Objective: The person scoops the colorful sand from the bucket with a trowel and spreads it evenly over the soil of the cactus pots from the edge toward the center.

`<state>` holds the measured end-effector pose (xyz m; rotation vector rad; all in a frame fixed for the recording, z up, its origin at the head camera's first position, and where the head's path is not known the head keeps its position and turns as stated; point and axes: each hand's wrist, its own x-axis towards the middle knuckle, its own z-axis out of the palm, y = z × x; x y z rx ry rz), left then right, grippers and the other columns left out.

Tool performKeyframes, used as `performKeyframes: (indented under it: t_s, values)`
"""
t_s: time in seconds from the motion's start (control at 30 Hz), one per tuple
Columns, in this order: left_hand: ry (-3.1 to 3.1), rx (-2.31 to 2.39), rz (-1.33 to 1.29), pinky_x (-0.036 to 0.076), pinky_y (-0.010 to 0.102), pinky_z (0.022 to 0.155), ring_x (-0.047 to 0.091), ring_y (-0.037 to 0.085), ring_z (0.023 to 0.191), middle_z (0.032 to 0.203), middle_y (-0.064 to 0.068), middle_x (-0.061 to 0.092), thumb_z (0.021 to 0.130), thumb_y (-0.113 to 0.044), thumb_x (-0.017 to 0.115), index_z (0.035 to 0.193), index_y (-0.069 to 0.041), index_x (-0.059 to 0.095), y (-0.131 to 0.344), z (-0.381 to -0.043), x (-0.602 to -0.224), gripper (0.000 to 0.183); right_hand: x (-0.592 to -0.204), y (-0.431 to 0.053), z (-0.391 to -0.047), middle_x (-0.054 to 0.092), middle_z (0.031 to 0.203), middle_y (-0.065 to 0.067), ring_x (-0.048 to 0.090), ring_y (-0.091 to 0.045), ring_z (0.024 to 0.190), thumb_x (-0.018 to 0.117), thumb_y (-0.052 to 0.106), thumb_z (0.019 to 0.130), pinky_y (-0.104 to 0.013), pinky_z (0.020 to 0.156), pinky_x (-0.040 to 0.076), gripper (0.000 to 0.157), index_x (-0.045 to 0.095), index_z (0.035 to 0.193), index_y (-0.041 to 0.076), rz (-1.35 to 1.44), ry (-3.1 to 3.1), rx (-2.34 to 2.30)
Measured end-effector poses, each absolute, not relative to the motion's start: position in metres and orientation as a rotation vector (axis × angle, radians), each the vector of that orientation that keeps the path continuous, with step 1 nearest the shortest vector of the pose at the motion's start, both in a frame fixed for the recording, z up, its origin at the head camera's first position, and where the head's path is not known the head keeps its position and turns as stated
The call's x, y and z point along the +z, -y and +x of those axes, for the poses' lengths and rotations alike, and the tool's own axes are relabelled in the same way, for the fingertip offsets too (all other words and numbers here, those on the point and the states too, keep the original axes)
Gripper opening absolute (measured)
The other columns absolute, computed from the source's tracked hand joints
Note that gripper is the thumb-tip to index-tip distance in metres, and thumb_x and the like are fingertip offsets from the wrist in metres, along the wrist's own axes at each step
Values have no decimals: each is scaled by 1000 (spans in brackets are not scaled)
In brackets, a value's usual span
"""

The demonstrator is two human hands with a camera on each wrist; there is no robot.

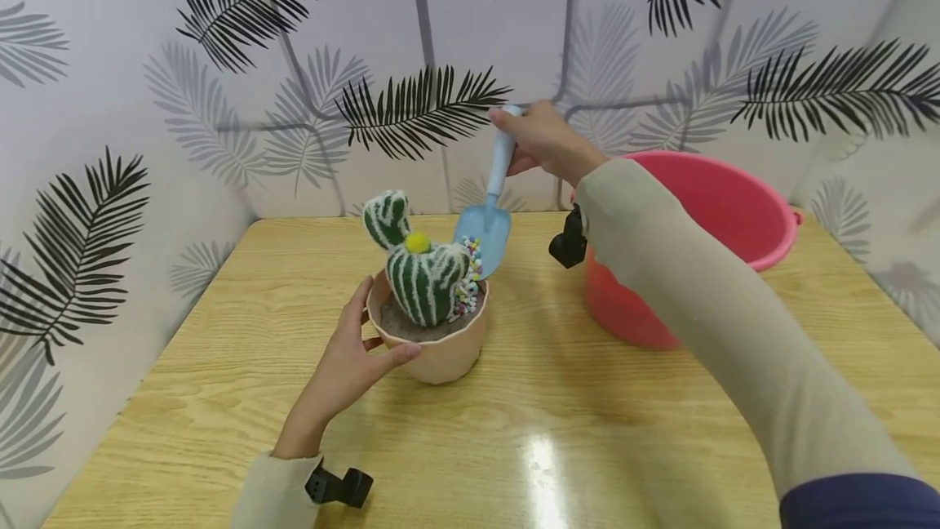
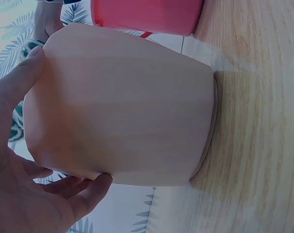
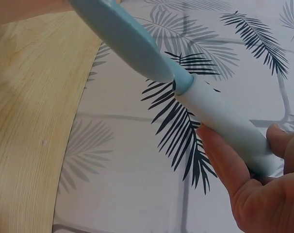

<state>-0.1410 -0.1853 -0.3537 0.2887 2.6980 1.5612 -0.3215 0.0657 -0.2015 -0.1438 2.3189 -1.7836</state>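
Note:
A pale peach flower pot (image 1: 446, 359) stands on the table with a green and white knitted cactus (image 1: 422, 288) in grey soil. The cactus carries a yellow pompom (image 1: 418, 242). With thumb and fingers spread round its rim, my left hand (image 1: 356, 366) grips the pot from the near left side. My right hand (image 1: 543, 137) holds a light blue toy trowel (image 1: 485, 227) by the top of its handle, blade tilted down over the pot's right side. Small multicoloured beads (image 1: 467, 297) lie on the blade's lower end and on the soil beside the cactus.
A large pinkish-red bucket (image 1: 631, 308) stands on the right of the wooden table (image 1: 220, 382), partly behind my right forearm. A leaf-patterned wall covering (image 1: 499, 31) rises right behind the table's back edge. Each wrist wears a small black camera (image 1: 569, 239).

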Motion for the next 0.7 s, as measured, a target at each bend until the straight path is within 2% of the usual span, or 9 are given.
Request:
performKeyframes:
  t_s: [0.27, 0.53, 0.7]
  values:
    - [-2695, 1564, 271, 42, 50, 103, 21, 40, 142, 158, 20, 5, 84, -25, 74, 154, -10, -1, 185, -141, -353, 103, -191, -68, -319, 49, 91, -11, 65, -11, 52, 48, 33, 98, -27, 61, 58, 40, 43, 116, -3, -167, -2361, -1762]
    - [-2697, 1559, 259, 40, 51, 104, 21, 40, 142, 158, 20, 6, 84, -24, 74, 154, -10, -1, 184, -140, -352, 103, -196, -60, -316, 55, 90, -10, 67, -12, 57, 51, 36, 97, -33, 71, 59, 42, 48, 117, -1, -172, -2386, -1713]
    - [-2696, 1558, 263, 40, 52, 104, 22, 40, 142, 157, 20, 7, 85, -24, 73, 154, -11, -1, 183, -140, -352, 102, -203, -57, -310, 59, 85, -11, 68, -16, 60, 53, 32, 97, -36, 69, 59, 42, 53, 116, -5, -230, -2412, -1703]
